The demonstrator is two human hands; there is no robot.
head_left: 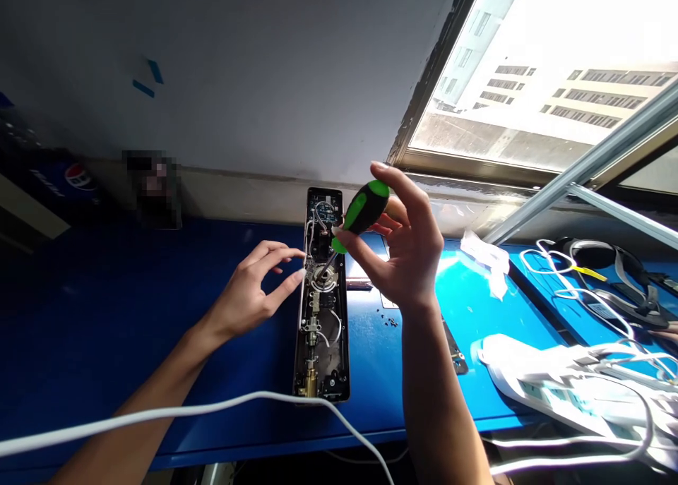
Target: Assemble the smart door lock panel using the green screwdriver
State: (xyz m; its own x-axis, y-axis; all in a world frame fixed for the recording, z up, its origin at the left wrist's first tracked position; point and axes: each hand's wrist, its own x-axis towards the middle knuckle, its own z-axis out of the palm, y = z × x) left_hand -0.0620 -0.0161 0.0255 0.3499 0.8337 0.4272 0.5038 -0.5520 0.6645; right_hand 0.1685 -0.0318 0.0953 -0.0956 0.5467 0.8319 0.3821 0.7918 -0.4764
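Observation:
A long black housing (pixel 335 354) of what looks like an electronic door lock lies open on the blue table, its inside facing up. It holds a circuit board (pixel 327 212), white wires, a round ringed part and a brass-coloured piece (pixel 311 382) at the near end. My right hand (pixel 410 248) grips a green and black screwdriver (pixel 366 208) by its handle. The tilted shaft points down at the round part in the housing's middle; its tip is hard to make out. My left hand (pixel 262 280) is at the housing's left edge, thumb and fingers apart, fingertips at the rim.
Small dark screws (pixel 390 322) lie right of the housing. Beyond my right forearm are a dark plate (pixel 456 354), a crumpled clear bag (pixel 486 262), a white power strip (pixel 522 379) and a headset (pixel 604 259). A white cable (pixel 212 406) crosses in front. The wall and window stand behind.

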